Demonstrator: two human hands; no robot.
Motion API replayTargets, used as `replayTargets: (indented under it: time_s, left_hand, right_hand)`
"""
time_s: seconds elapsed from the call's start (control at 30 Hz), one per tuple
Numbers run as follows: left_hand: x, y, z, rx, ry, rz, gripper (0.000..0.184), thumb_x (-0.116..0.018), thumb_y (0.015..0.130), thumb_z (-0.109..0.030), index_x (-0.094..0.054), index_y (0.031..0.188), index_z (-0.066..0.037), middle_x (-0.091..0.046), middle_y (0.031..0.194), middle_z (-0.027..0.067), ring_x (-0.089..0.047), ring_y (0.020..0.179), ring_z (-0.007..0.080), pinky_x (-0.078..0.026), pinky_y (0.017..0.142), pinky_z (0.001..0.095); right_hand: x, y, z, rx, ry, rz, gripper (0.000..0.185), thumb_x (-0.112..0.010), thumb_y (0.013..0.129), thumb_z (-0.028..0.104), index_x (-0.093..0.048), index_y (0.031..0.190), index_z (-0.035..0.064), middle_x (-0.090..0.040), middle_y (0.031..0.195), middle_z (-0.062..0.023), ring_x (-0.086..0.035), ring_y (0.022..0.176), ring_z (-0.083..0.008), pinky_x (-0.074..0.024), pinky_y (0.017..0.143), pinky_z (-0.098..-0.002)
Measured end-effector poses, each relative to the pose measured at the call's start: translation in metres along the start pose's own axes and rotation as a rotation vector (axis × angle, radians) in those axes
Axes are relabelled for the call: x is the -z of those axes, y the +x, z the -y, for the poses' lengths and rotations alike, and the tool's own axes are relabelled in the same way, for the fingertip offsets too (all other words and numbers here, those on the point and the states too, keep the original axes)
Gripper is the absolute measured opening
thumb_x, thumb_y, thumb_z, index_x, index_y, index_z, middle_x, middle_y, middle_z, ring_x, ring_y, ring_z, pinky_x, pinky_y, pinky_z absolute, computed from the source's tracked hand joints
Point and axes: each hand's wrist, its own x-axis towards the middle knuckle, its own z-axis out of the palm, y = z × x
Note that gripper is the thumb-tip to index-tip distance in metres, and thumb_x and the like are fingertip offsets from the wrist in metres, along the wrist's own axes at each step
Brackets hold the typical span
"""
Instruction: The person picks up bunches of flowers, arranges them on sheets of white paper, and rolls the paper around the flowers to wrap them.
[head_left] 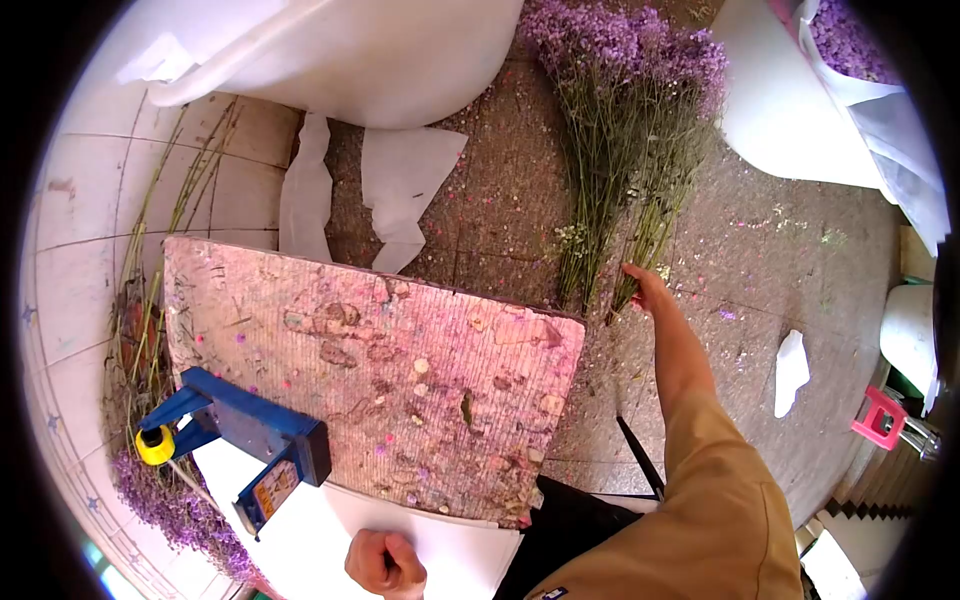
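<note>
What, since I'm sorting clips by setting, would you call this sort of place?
Probably a flower-handling workroom: long-stemmed purple flowers at the right hand, more purple blooms in white wrapping, and a stained, colour-flecked board.

Dry-looking purple flowers [640, 60], rough ridged board [440, 400], smooth white paper [320, 530], hard-surfaced blue holder [260, 408], matt tan cloth sleeve [715, 500], smooth pale tiles [80, 195]

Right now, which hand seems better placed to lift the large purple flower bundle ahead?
Probably the right hand: it is at the bundle's stems, while the left hand is curled over the white sheet.
</note>
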Motion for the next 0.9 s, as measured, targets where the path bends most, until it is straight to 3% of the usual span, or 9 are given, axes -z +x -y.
replayTargets:
  time_s: [0.1,0.23,0.3,0.37,0.43,0.57,0.67,0.77,0.9]
  left_hand:
    - [0.003,-0.006,0.013,-0.015,-0.073,0.022,0.028,-0.057,0.09,-0.006,-0.045,0.065,-0.005,-0.041,0.056,0.0077,-0.038,0.047,0.0232,-0.025,0.047,0.0392]
    - [0.007,-0.003,0.009,0.026,-0.119,0.04,0.025,-0.059,0.09,-0.001,-0.048,0.068,-0.004,-0.047,0.058,0.008,-0.042,0.049,0.0211,-0.032,0.048,0.0351]
    - [0.008,-0.004,0.008,0.035,-0.123,0.027,0.025,-0.061,0.091,-0.003,-0.05,0.069,-0.003,-0.048,0.059,0.0079,-0.043,0.049,0.0206,-0.033,0.048,0.0351]
    - [0.006,-0.003,0.007,-0.014,-0.137,-0.028,0.025,-0.064,0.091,-0.006,-0.052,0.07,-0.004,-0.048,0.059,0.0078,-0.042,0.049,0.02,-0.033,0.047,0.035]
    - [0.003,-0.005,0.011,0.0,-0.141,-0.054,0.024,-0.066,0.091,-0.007,-0.054,0.07,-0.004,-0.051,0.059,0.0087,-0.045,0.048,0.0222,-0.036,0.047,0.0367]
    - [0.0,-0.006,0.013,-0.087,-0.068,-0.156,0.023,-0.069,0.088,-0.01,-0.056,0.069,-0.009,-0.059,0.063,0.0073,-0.058,0.052,0.03,-0.045,0.048,0.0415]
    - [-0.002,-0.007,0.016,-0.12,-0.07,-0.207,0.022,-0.07,0.088,-0.013,-0.057,0.071,-0.01,-0.06,0.063,0.0066,-0.058,0.053,0.0298,-0.046,0.049,0.0416]
    - [-0.001,-0.01,0.014,-0.146,-0.063,-0.244,0.021,-0.07,0.089,-0.013,-0.057,0.072,-0.011,-0.06,0.063,0.0064,-0.058,0.053,0.0303,-0.046,0.049,0.0426]
    - [0.011,-0.03,0.016,-0.173,-0.237,-0.179,0.011,-0.07,0.089,-0.013,-0.062,0.086,-0.008,-0.065,0.081,0.0093,-0.064,0.073,0.0299,-0.05,0.063,0.0419]
  right_hand:
    - [0.007,-0.005,0.006,0.052,0.17,0.086,0.03,-0.079,0.086,0.03,-0.067,0.105,0.0102,-0.07,0.092,-0.0058,-0.065,0.075,-0.0229,-0.0528,0.067,-0.0413]
    - [0.017,-0.057,0.051,0.161,0.408,0.123,0.014,-0.071,0.091,0.021,-0.065,0.095,0.0083,-0.066,0.081,-0.0091,-0.06,0.06,-0.0232,-0.0508,0.054,-0.0366]
    - [0.037,-0.077,0.081,0.199,0.159,0.079,0.023,-0.075,0.088,0.017,-0.066,0.098,-0.001,-0.066,0.076,-0.0135,-0.064,0.059,-0.0235,-0.0524,0.053,-0.0401]
    - [0.051,-0.115,0.123,0.262,0.213,0.069,0.022,-0.077,0.087,0.017,-0.065,0.088,-0.0015,-0.064,0.069,-0.0131,-0.061,0.052,-0.0249,-0.0487,0.048,-0.0422]
    - [0.064,-0.143,0.176,0.354,-0.212,-0.225,0.019,-0.073,0.09,0.013,-0.062,0.076,0.005,-0.054,0.058,-0.0094,-0.05,0.046,-0.0223,-0.0394,0.044,-0.0385]
    - [0.097,-0.218,0.312,0.64,-0.521,-0.448,0.024,-0.074,0.082,0.007,-0.059,0.064,0.0005,-0.05,0.053,-0.01,-0.048,0.041,-0.0252,-0.0361,0.04,-0.0411]
    - [0.098,-0.332,0.406,0.937,-0.801,-0.555,0.02,-0.072,0.078,0.012,-0.065,0.064,-0.0008,-0.059,0.053,-0.0117,-0.056,0.041,-0.0246,-0.0428,0.039,-0.0407]
    - [0.108,-0.419,0.491,1.262,-1.142,-0.629,0.018,-0.073,0.069,0.01,-0.069,0.066,-0.0068,-0.067,0.061,-0.0183,-0.068,0.053,-0.0313,-0.0565,0.053,-0.0471]
    - [0.138,-0.548,0.569,1.435,-1.302,-0.767,0.025,-0.079,0.064,0.017,-0.069,0.067,-0.0065,-0.07,0.065,-0.0196,-0.068,0.056,-0.0311,-0.0558,0.055,-0.0466]
